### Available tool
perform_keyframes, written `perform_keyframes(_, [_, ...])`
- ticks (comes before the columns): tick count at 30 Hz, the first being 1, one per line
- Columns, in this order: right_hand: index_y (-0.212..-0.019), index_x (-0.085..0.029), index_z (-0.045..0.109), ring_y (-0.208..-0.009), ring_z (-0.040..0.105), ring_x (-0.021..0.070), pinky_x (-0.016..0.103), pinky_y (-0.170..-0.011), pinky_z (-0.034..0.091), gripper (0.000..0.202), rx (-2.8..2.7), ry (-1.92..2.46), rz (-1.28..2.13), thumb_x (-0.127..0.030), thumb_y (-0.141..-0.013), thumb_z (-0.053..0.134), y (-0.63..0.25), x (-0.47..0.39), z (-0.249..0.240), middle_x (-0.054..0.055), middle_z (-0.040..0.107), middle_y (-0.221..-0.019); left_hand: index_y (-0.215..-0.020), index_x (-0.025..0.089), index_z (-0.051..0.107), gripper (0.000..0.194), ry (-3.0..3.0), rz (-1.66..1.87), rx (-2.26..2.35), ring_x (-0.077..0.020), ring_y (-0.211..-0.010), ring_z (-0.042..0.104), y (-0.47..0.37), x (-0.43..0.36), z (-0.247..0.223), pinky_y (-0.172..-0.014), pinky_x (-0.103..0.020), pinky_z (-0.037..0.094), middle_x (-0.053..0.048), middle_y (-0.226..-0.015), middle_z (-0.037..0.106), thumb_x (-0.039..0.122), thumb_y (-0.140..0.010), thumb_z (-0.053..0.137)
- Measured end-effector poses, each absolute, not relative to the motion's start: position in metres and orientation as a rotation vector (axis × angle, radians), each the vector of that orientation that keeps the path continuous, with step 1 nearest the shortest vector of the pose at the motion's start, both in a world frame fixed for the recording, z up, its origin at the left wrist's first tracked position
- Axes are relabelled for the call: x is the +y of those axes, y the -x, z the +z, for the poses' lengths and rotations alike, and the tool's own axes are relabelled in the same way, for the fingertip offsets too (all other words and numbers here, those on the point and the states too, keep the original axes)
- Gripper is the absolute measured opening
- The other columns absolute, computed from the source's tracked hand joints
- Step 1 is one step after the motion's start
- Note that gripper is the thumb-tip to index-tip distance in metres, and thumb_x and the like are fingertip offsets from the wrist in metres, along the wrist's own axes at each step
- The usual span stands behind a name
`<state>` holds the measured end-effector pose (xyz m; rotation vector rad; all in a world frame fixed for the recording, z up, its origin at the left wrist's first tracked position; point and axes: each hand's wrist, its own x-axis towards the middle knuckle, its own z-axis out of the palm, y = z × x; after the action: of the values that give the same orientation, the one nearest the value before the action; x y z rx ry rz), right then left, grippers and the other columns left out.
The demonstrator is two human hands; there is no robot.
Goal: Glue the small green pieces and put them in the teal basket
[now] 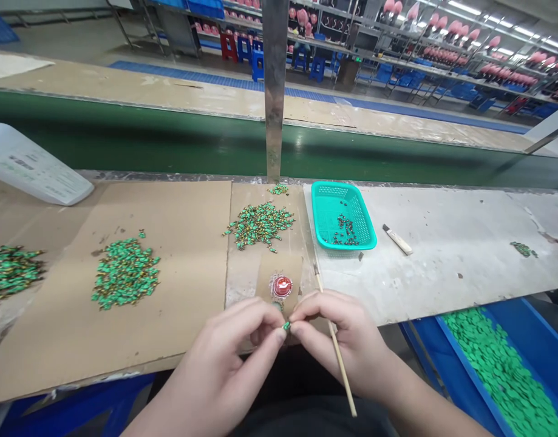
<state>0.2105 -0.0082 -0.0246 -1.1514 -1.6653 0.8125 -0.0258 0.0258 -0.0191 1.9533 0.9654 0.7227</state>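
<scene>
A small green piece (pixel 286 326) is pinched between the fingertips of my left hand (pixel 242 346) and touches those of my right hand (pixel 340 331). My right hand also holds a thin wooden brush (pixel 337 352), its dark tip pointing away from me. Just beyond my fingers, a small container of red paint (pixel 282 286) sits on cardboard. Past it lies a pile of small green and gold pieces (pixel 260 224). To the right of that pile is a turquoise basket (pixel 319 212) with small dark pieces inside.
More green and gold piles (pixel 126 273) lie at left, near a white plastic bottle (pixel 37 164). A flat scraper-like tool (pixel 398 240) rests right of the basket. A metal post (pixel 274 91) rises behind the table (pixel 183 321). A blue bin (pixel 472 376) holds green pieces at lower right.
</scene>
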Motion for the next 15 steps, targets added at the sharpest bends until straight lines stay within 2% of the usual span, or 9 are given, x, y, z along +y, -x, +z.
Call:
perform_keyframes(3, [-0.101,-0.025,0.086,-0.083,0.086,0.0205,0.028,-0.080,0.068,0.009,-1.559,1.262,0.720,-0.021,-0.106,0.079,-0.221,-0.006,-0.023,0.003,0.090,-0.093,-0.089,0.028,0.080,0.026,-1.970,0.741,1.215,-0.0229,-0.071,0.075,0.017,0.065,-0.023,-0.068,-0.033,0.061,0.001,-0.079,0.080,0.035,-0.111,0.069])
perform_keyframes(5, [-0.098,-0.026,0.086,-0.079,0.085,0.0216,0.029,-0.075,0.068,0.011,-1.481,1.342,0.680,-0.027,-0.107,0.080,-0.230,-0.008,-0.024,0.003,0.089,-0.090,-0.093,0.025,0.080,0.024,-1.983,0.735,1.380,-0.0251,-0.082,0.079,0.007,0.103,-0.027,-0.080,-0.038,0.066,-0.002,-0.087,0.083,0.030,-0.114,0.070])
perform_keyframes(7, [-0.094,-0.026,0.086,-0.076,0.083,0.0231,0.030,-0.070,0.067,0.019,-1.437,1.421,0.693,-0.036,-0.109,0.081,-0.238,-0.015,-0.029,0.004,0.088,-0.088,-0.110,0.020,0.082,0.016,-2.014,0.677,1.511,-0.0260,-0.099,0.083,-0.003,0.144,-0.031,-0.093,-0.046,0.071,-0.005,-0.109,0.086,0.035,-0.114,0.082])
perform_keyframes(9, [-0.093,-0.026,0.085,-0.081,0.084,0.0261,0.031,-0.070,0.067,0.029,-1.411,1.462,0.755,-0.047,-0.112,0.080,-0.246,-0.022,-0.037,0.006,0.088,-0.091,-0.134,0.020,0.083,0.027,-2.032,0.608,1.608,-0.0287,-0.112,0.084,-0.011,0.179,-0.036,-0.099,-0.051,0.073,-0.011,-0.135,0.086,0.040,-0.115,0.084])
perform_keyframes(12, [-0.096,-0.027,0.087,-0.087,0.086,0.0283,0.032,-0.075,0.071,0.039,-1.427,1.447,0.865,-0.059,-0.116,0.076,-0.260,-0.031,-0.052,0.008,0.088,-0.093,-0.144,0.021,0.080,0.034,-2.058,0.534,1.702,-0.0306,-0.118,0.084,-0.014,0.206,-0.041,-0.100,-0.053,0.074,-0.013,-0.145,0.083,0.040,-0.116,0.083])
perform_keyframes(15, [-0.110,-0.028,0.091,-0.082,0.085,0.0269,0.033,-0.079,0.074,0.051,-1.438,1.355,0.887,-0.063,-0.125,0.057,-0.277,-0.036,-0.064,0.008,0.084,-0.086,-0.146,0.022,0.080,0.035,-2.090,0.481,1.794,-0.0314,-0.121,0.084,0.010,0.207,-0.043,-0.103,-0.054,0.074,-0.013,-0.148,0.082,0.040,-0.116,0.083])
